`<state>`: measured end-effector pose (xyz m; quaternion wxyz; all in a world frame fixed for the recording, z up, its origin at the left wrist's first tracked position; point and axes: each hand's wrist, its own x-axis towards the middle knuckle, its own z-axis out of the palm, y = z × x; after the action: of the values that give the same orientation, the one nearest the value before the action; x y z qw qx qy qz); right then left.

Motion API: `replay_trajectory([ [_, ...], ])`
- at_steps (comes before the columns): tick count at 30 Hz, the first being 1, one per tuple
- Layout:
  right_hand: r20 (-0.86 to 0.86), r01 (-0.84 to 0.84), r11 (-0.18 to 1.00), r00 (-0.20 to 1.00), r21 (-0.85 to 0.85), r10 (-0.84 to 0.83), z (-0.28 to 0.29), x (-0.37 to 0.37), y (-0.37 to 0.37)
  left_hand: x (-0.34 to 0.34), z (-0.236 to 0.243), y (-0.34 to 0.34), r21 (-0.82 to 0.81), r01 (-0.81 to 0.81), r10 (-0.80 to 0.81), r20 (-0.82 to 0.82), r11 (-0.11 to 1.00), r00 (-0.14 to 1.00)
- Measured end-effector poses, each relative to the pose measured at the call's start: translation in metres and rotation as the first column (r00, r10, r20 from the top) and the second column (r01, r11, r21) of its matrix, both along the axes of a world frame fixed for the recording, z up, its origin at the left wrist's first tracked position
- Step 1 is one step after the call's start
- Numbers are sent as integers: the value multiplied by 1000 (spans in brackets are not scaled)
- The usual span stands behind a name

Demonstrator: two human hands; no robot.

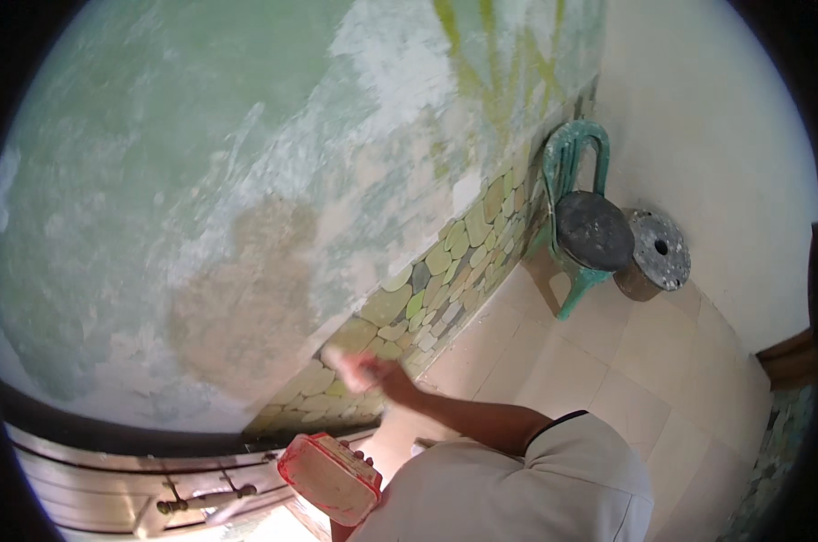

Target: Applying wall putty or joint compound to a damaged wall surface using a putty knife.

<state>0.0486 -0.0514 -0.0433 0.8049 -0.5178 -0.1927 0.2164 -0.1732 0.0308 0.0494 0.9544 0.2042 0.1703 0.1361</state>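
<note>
Here, my left hand (361, 454) clasps a red-rimmed rectangular plastic tub (293, 453), likely for steadiness. My right hand (374, 373) blurs, its grip unclear.

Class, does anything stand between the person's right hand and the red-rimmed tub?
Nothing visible does: the right hand, though blurred, has open space toward the red-rimmed tub in the left hand.

Pale off-white top (499, 495) on show here, softly creased, and look, the short sleeve (594, 452) is finished with a narrow dark band (565, 419)! A thin seam (622, 518) too, right hand (370, 373) bare.
</note>
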Motion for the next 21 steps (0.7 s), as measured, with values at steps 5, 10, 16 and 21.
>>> replay_trajectory([
  [5, -447, 132, 966, 895, 222, -19, 59, 50, -74, 2, -21, 16, -245, 215, -155, 241, 946, 958],
  [10, -510, 45, 927, 845, 372, 163, 97, 39, -84, 0, -60, 38, -180, 171, -143, 160, 969, 977],
  [16, -598, 60, 923, 777, 380, 195, 103, 9, -73, 10, -43, 30, -173, 24, 6, 171, 985, 985],
  [21, -545, 18, 938, 818, 345, 185, 85, 11, -75, -1, -59, 36, -42, 128, -114, 248, 991, 962],
])
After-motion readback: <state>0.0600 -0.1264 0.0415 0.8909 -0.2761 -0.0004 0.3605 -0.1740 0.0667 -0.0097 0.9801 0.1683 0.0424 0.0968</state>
